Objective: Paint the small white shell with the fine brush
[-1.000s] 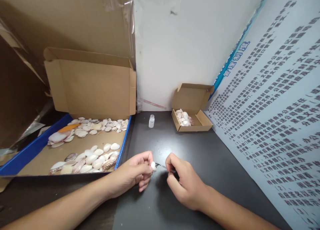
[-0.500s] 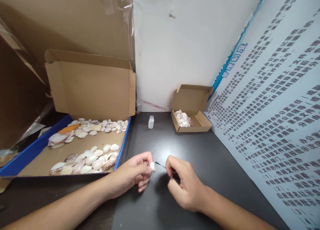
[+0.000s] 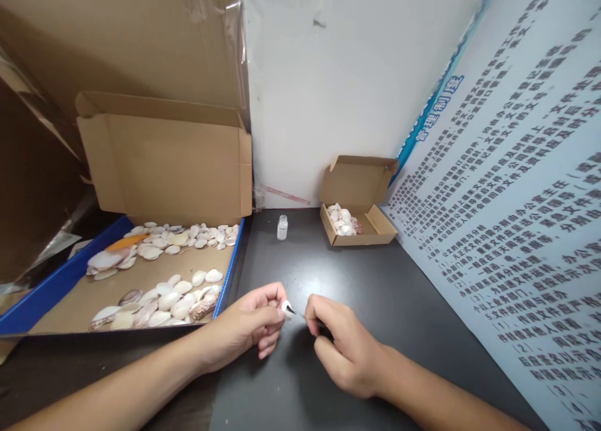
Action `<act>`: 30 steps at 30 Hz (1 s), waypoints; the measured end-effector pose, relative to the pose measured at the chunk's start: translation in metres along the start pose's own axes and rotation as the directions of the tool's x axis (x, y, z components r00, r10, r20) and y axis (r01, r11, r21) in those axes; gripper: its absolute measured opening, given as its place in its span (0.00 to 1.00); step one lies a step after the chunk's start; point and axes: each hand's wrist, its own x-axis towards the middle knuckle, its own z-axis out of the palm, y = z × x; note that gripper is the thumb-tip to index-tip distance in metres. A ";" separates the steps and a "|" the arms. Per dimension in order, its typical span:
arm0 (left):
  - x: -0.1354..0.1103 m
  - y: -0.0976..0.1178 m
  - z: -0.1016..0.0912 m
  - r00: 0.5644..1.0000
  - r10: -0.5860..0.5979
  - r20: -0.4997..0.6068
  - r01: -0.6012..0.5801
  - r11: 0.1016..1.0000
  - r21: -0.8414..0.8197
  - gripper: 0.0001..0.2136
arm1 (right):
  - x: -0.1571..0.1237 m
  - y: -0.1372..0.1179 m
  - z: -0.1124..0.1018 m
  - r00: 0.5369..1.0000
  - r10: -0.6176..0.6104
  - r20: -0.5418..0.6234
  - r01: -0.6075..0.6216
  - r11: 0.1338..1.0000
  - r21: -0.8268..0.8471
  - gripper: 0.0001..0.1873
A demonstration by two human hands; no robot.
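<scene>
Between the thumb and fingers of my left hand is a small white shell, pinched by its edge. My right hand is closed around a thin brush. The brush's dark tip lies at the face of the shell, seemingly touching it, while most of its handle is hidden in my fist. Beyond both hands, a small clear bottle with a label stands uncapped on the dark tabletop.
At left lies an open blue-sided cardboard box with many shells in two groups. A smaller open cardboard box at the back right also contains shells. A white wall stands behind, and a printed poster rises at right.
My right hand has moved slightly left, bringing the brush tip from just beside the shell onto it. My left hand stays nearly in place. The view has shifted a little.
</scene>
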 end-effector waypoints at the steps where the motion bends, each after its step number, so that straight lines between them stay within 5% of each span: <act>1: 0.000 0.000 0.000 1.000 0.002 0.001 -0.002 1.000 0.002 0.12 | 0.000 0.000 0.000 1.000 -0.004 0.002 0.004 1.000 0.000 0.13; 8: 0.000 0.000 0.000 1.000 0.007 0.002 -0.007 1.000 0.005 0.12 | 0.000 0.001 0.000 0.994 0.090 0.055 -0.085 0.993 -0.079 0.15; 24: -0.001 0.004 0.002 0.999 -0.014 -0.043 0.014 1.000 -0.012 0.11 | -0.001 -0.003 -0.004 0.987 -0.116 -0.108 0.124 0.990 0.069 0.19; 30: -0.001 0.005 0.001 1.000 -0.015 -0.027 0.015 1.000 -0.002 0.10 | 0.001 -0.001 -0.005 0.997 0.010 -0.078 -0.014 0.999 -0.041 0.15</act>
